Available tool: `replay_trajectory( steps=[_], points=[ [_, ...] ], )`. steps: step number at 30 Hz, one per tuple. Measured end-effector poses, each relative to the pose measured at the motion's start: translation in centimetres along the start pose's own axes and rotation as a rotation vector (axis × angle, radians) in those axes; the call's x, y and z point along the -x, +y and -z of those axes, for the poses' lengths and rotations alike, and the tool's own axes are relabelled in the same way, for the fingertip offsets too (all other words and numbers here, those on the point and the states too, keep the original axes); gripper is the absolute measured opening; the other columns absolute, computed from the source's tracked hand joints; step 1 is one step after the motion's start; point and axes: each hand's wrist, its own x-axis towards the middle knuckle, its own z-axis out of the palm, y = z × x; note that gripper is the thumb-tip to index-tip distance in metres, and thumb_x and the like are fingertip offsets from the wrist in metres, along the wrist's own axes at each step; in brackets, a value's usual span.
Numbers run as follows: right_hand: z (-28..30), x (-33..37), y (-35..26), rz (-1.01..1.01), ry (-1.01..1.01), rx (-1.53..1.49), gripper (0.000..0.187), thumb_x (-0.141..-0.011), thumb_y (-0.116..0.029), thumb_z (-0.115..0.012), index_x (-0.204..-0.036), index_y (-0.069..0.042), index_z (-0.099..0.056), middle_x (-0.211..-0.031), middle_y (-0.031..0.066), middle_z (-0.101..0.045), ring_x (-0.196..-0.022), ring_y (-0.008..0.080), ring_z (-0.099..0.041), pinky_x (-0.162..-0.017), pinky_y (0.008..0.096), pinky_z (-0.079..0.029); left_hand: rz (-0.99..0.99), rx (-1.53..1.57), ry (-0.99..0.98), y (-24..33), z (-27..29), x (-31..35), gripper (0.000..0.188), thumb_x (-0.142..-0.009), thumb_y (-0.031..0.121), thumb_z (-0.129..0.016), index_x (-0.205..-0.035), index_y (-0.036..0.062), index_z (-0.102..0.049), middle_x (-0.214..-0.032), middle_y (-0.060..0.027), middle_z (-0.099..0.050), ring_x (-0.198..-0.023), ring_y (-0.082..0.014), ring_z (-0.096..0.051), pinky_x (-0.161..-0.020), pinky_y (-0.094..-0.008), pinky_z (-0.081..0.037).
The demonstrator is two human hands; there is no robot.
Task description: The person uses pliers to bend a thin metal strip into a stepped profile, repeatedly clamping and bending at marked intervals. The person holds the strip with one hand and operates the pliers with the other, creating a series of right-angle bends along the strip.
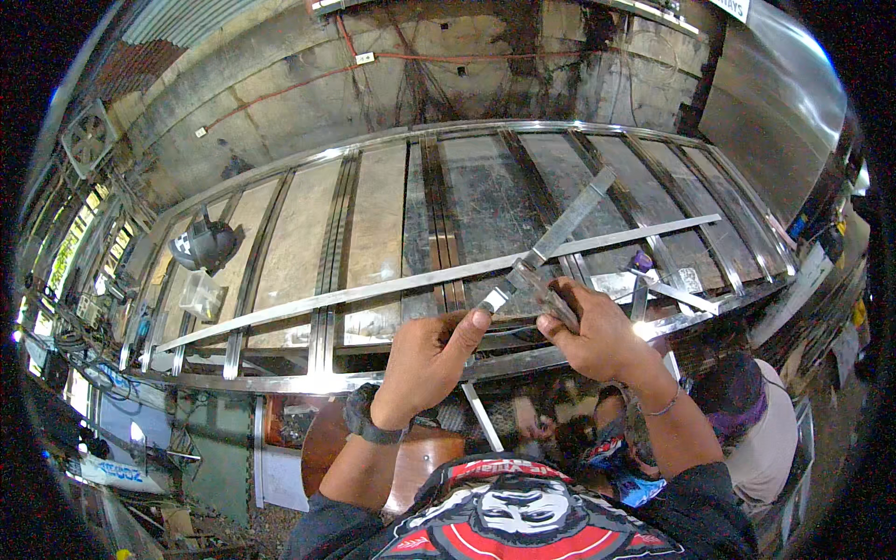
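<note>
Both of my hands are raised over the near side of a large metal frame (401, 381), holding a combination square (571, 219). Its flat steel blade points up and away to the right. My left hand (425, 359) pinches the shiny lower end of the blade between thumb and fingers. My right hand (597, 331) grips the head of the square, partly hiding it. Beneath the tool, a long thin metal bar (392, 287) lies slantwise across the frame's crossbars.
A dark welding helmet (203, 241) and a clear plastic container (200, 297) sit at the left of the frame. A purple object (641, 261) and short metal pieces (679, 297) lie to the right. A person (756, 420) is close at the lower right.
</note>
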Motion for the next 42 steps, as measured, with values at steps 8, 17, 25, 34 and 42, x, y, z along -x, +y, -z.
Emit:
replay_trajectory(
  steps=[8,17,25,34,42],
  points=[
    [0.0,0.2,0.3,-0.019,-0.035,0.061,0.041,-0.094,-0.025,-0.066,-0.127,-0.002,-0.056,-0.100,0.0238,-0.070,-0.093,0.0427,-0.068,-0.084,0.0466,-0.052,-0.020,-0.050,0.011,-0.7,0.0,-0.3,0.070,-0.102,0.062,-0.048,-0.088,-0.0032,-0.070,-0.062,-0.0200,-0.057,-0.057,-0.0357,-0.057,-0.056,-0.0436,-0.044],
    [-0.5,0.2,2.9,0.130,0.041,0.109,0.041,-0.084,-0.017,-0.069,-0.120,-0.003,-0.057,-0.094,0.0217,-0.065,-0.086,0.0457,-0.064,-0.076,0.0486,-0.052,-0.081,0.165,-0.095,-2.4,-0.9,-0.8,0.050,-0.102,0.047,-0.059,-0.095,-0.0014,-0.067,-0.072,-0.0167,-0.060,-0.065,-0.0296,-0.058,-0.063,-0.0405,-0.046],
    [-0.1,1.5,4.8,0.303,0.005,-0.009,0.065,-0.063,-0.014,-0.073,-0.125,-0.006,-0.054,-0.101,0.0190,-0.065,-0.087,0.0449,-0.066,-0.075,0.0434,-0.056,-0.523,0.219,-0.247,-1.8,-4.0,-0.8,0.035,-0.105,0.031,-0.056,-0.088,0.0004,-0.055,-0.079,-0.0172,-0.049,-0.076,-0.0354,-0.050,-0.067,-0.0436,-0.041],
    [1.3,4.6,6.5,0.340,0.015,0.185,0.061,-0.061,-0.011,-0.073,-0.119,-0.006,-0.056,-0.101,0.0172,-0.066,-0.091,0.0430,-0.065,-0.077,0.0458,-0.052,-0.590,-0.054,-0.108,1.5,-5.9,2.4,0.029,-0.095,0.023,-0.067,-0.079,0.0041,-0.052,-0.064,-0.0156,-0.052,-0.061,-0.0399,-0.053,-0.060,-0.0484,-0.041],
    [1.2,8.1,6.7,0.341,0.057,0.056,0.074,-0.059,-0.011,-0.081,-0.126,-0.008,-0.049,-0.093,0.0149,-0.061,-0.080,0.0383,-0.062,-0.069,0.0424,-0.051,-0.564,-0.188,-0.043,4.7,-7.9,6.8,0.022,-0.075,0.015,-0.075,-0.078,0.0081,-0.055,-0.060,-0.0139,-0.055,-0.056,-0.0392,-0.057,-0.054,-0.0486,-0.045]
  ],
)
